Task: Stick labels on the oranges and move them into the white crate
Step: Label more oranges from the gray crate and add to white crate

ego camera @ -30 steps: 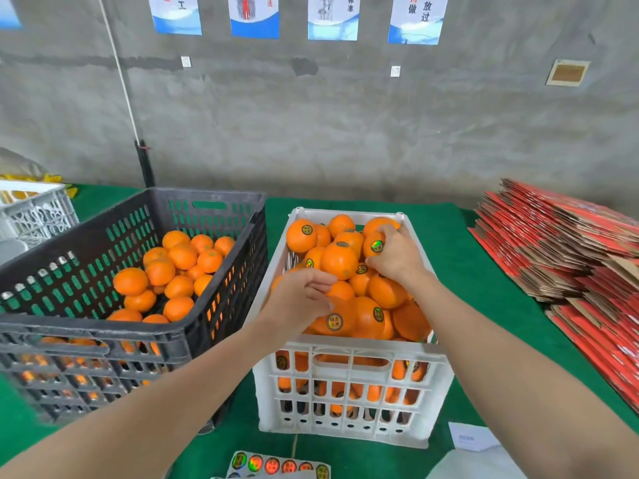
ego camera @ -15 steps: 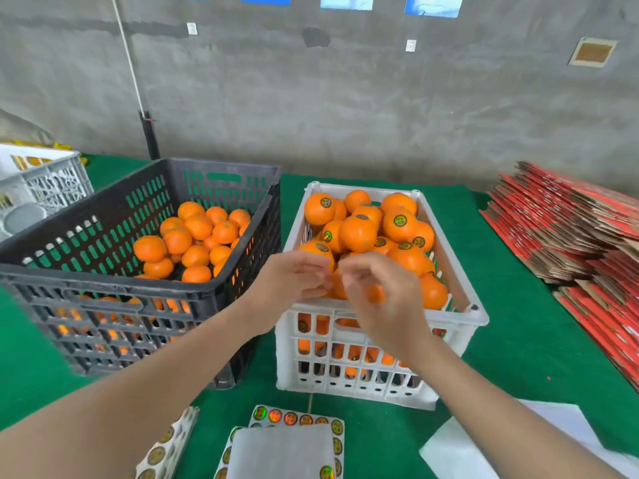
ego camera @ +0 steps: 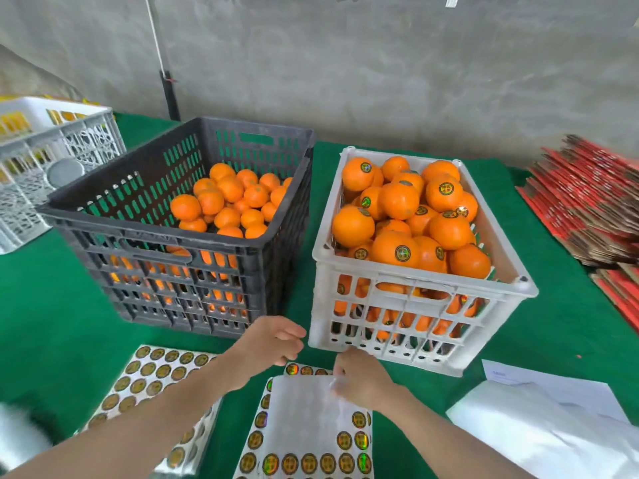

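The white crate (ego camera: 415, 279) stands right of centre, heaped with labelled oranges (ego camera: 397, 252). Left of it, the black crate (ego camera: 155, 233) holds plain oranges (ego camera: 228, 198) in its far right corner. A label sheet (ego camera: 304, 420), partly stripped in the middle, lies on the green cloth in front of the crates. My right hand (ego camera: 361, 376) rests its fingertips on the sheet's top right corner; blur hides whether they pinch a label. My left hand (ego camera: 273, 344) hovers just above the sheet, near the gap between the crates, fingers loosely apart and holding nothing.
A second full label sheet (ego camera: 152, 375) lies to the left under my left forearm. White backing papers (ego camera: 539, 423) lie at the front right. Red flattened cartons (ego camera: 587, 198) are stacked at the right edge. Another white crate (ego camera: 45, 160) sits far left.
Both hands have pulled back out of the white crate and come down to the label sheet. My view has tilted down, so the sheets show more fully.
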Demonstrator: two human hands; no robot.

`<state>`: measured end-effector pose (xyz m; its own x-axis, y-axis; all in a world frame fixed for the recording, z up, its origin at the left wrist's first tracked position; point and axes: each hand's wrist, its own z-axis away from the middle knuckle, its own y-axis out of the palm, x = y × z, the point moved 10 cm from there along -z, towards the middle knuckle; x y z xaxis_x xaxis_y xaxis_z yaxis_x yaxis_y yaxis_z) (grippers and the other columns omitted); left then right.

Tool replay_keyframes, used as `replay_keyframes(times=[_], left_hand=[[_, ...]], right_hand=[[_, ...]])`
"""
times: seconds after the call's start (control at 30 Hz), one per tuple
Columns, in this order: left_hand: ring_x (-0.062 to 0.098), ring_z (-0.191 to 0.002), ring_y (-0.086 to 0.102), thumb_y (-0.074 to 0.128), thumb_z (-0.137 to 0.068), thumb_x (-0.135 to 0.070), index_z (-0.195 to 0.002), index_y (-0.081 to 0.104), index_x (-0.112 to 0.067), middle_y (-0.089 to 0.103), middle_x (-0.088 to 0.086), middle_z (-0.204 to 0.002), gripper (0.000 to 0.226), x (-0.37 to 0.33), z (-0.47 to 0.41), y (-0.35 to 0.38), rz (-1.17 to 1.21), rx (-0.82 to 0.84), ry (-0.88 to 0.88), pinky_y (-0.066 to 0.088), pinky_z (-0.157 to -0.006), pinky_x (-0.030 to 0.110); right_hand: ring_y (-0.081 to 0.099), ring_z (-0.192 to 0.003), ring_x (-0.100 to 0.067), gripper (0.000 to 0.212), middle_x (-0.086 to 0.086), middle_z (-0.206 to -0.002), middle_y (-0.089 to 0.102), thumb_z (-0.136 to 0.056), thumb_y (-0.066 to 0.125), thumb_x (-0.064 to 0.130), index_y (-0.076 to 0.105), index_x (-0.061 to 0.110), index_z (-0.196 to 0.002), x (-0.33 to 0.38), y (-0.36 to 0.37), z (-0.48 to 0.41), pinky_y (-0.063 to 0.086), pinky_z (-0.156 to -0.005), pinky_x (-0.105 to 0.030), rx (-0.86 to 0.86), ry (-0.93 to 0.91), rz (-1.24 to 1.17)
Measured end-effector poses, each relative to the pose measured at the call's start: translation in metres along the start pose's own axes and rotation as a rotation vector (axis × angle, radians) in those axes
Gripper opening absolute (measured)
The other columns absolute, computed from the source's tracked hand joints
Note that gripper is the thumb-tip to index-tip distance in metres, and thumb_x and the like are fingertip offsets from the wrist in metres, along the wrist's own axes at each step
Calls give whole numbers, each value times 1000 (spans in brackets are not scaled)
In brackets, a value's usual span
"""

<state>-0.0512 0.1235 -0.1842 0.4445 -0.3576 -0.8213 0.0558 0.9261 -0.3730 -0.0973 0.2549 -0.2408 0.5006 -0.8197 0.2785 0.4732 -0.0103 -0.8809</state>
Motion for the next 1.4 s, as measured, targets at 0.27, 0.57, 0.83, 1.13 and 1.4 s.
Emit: replay_keyframes(times=[0.27,0.57,0.83,1.13,1.4], left_hand=[[9,-106,56,83,-67,-27,-126,48,-24,60,-11,-114,68,-18,-10,44,-462,109,188,41,-93,17],[33,-92,69,73,-79,-9,-95,70,-3,73,16,-96,18,18,-17,7,92,294,-166,55,-87,46],[34,-90,67,62,-86,-10,-113,62,-3,68,22,-104,28,33,-12,8,332,401,-272,55,-78,42],[29,-87,67,63,-88,-6,-100,70,-5,70,17,-97,14,29,-14,8,212,444,-224,54,-85,42],[31,-92,64,61,-87,-1,-111,65,5,67,21,-105,26,24,-16,23,232,492,-218,50,-91,43]], right_hand=[[57,-77,-8,8,7,-82,62,-85,62,16,63,23,-81,39,-55,16,42,-72,-13,-140,-104,-531],[64,-85,-6,21,-1,-99,67,-84,66,4,60,23,-90,25,-55,44,49,-70,-12,-146,-86,-927],[57,-71,3,27,9,-83,67,-80,71,9,69,34,-88,50,-56,47,46,-73,-10,-369,-126,-810],[53,-70,-2,13,4,-86,59,-74,76,10,71,21,-76,60,-63,55,44,-69,-15,-451,-152,-705],[51,-65,-1,13,7,-78,56,-76,74,2,72,15,-74,58,-74,66,42,-65,-13,-496,-176,-690]])
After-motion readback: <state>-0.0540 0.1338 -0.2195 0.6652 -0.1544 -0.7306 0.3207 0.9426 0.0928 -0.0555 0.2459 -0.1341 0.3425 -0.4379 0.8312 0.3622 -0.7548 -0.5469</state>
